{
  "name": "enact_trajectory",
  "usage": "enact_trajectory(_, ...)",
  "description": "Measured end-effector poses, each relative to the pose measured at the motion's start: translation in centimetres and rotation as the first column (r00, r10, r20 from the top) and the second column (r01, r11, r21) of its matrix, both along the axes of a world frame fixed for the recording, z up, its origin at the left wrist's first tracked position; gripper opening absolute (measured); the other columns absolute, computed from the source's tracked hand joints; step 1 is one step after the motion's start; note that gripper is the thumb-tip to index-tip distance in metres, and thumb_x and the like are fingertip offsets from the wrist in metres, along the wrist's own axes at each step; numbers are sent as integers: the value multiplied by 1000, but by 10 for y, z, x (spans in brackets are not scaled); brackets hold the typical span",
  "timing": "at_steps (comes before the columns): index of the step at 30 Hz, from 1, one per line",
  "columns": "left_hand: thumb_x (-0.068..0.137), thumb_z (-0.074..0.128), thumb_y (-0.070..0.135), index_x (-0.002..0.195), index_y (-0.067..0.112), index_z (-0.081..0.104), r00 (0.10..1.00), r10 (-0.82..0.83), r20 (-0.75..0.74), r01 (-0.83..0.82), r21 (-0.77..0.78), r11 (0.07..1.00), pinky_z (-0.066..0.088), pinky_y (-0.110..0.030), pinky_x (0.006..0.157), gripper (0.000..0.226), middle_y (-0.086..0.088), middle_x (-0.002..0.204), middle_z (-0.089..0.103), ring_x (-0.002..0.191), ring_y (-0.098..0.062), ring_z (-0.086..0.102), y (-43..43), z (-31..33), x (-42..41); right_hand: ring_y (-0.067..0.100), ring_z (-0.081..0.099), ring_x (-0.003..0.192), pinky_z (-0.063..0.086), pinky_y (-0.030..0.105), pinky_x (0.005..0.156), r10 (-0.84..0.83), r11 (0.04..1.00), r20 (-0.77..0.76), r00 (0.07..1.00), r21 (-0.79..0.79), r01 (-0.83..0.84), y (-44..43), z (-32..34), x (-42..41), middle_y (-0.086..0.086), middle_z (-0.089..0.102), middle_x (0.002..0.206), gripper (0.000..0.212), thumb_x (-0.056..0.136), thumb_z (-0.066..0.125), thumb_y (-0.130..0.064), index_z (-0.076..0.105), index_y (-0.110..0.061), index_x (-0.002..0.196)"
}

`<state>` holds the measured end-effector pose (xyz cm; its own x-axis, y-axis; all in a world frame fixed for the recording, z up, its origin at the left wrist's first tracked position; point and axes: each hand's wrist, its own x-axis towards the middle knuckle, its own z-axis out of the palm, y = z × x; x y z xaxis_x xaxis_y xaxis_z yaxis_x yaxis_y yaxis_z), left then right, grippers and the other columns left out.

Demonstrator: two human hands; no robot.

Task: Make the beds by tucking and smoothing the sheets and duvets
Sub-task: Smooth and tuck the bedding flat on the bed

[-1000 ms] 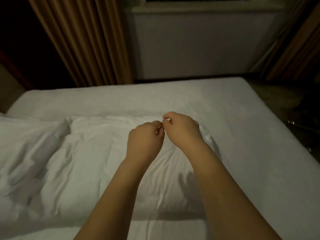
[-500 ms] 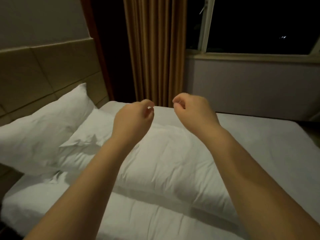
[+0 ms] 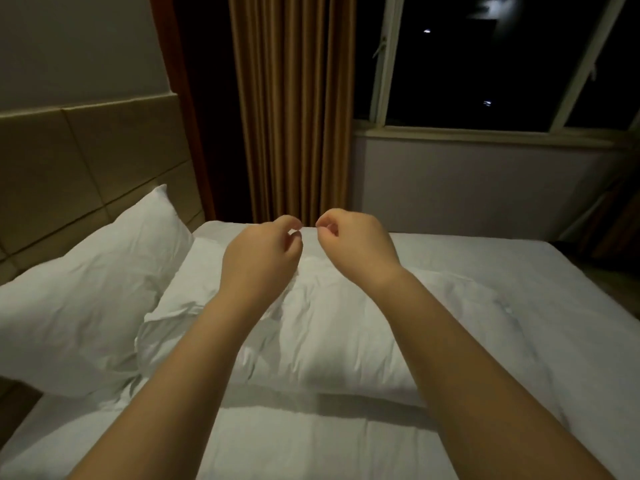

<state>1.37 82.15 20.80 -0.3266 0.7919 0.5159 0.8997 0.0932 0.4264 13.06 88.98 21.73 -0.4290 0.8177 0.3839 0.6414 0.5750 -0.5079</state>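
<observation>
A white bed sheet (image 3: 540, 282) covers the mattress. On it lies a folded, wrinkled white duvet (image 3: 346, 327), running across the bed. My left hand (image 3: 263, 258) and my right hand (image 3: 353, 244) hover side by side above the duvet's far edge, a small gap between them. Both have fingers curled in, thumb close to forefinger. Nothing shows in either hand, and neither touches the bedding.
A white pillow (image 3: 86, 289) leans against the padded beige headboard (image 3: 86, 168) on the left. Tan curtains (image 3: 294, 116) hang behind the bed beside a dark window (image 3: 485, 64) with a sill and a pale wall below. Floor shows at far right.
The view has swung up and left, bringing headboard, pillow and window into sight. My hands, touching at the fingertips a second ago, lifted off the duvet and now sit slightly apart.
</observation>
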Motion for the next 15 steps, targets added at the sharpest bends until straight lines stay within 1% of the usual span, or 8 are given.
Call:
enact_trajectory(2,98,43,26,121,18,61,999,-34,-5,34,-7,999,33,-17,54,30,2,81,58,66,-9,48,-6,-3,-25,12,57,84,53,26,74,-44,999,0,999,-14,44,-8,-1,-28,-5,63,96,22,99,44,-26,62,-23,111)
enact_trajectory(3,98,43,25,121,18,61,998,-56,-3,56,-17,998,30,-16,52,30,3,79,57,63,-9,46,-8,-5,-37,12,56,84,51,25,73,-68,997,0,998,-23,68,-13,-3,-41,-6,62,97,23,99,44,-26,62,-23,113)
enact_trajectory(4,98,43,25,121,18,60,997,-72,3,72,-26,997,30,-17,52,30,2,81,60,62,-9,45,-9,-7,-48,11,55,84,49,24,73,-86,996,2,996,-33,86,-17,-5,-51,-6,61,98,23,99,43,-26,61,-23,114)
enact_trajectory(5,98,43,25,122,19,60,996,-86,14,86,-35,996,32,-19,52,30,-1,85,65,62,-11,46,-8,-10,-58,11,55,85,48,23,73,-101,994,5,995,-42,101,-21,-8,-59,-5,62,100,24,99,43,-27,61,-22,115)
enact_trajectory(7,97,43,25,123,20,59,992,-114,54,117,-50,992,38,-24,56,30,-4,92,69,65,-14,50,-8,-19,-78,12,56,89,48,22,75,-135,989,14,991,-62,136,-26,-16,-75,-3,64,105,25,99,44,-27,61,-21,117)
enact_trajectory(11,97,43,25,125,22,56,989,-117,93,126,-105,986,46,-29,62,31,-3,89,68,71,-18,57,-12,-41,-107,17,59,96,49,25,79,-160,979,82,984,-114,169,-26,-38,-98,0,65,114,28,99,43,-25,60,-21,119)
enact_trajectory(13,96,43,24,126,22,55,990,-82,113,97,-139,986,49,-33,66,32,-3,89,67,75,-20,58,-15,-58,-129,18,60,99,50,27,81,-137,976,109,985,-152,153,-26,-52,-117,0,64,116,29,98,42,-26,59,-21,121)
enact_trajectory(15,95,44,22,126,21,55,990,-48,132,71,-175,982,49,-35,68,33,-1,88,67,79,-21,58,-17,-73,-148,18,59,100,47,26,78,-102,974,130,986,-187,125,-25,-66,-133,0,64,118,30,98,41,-26,59,-21,122)
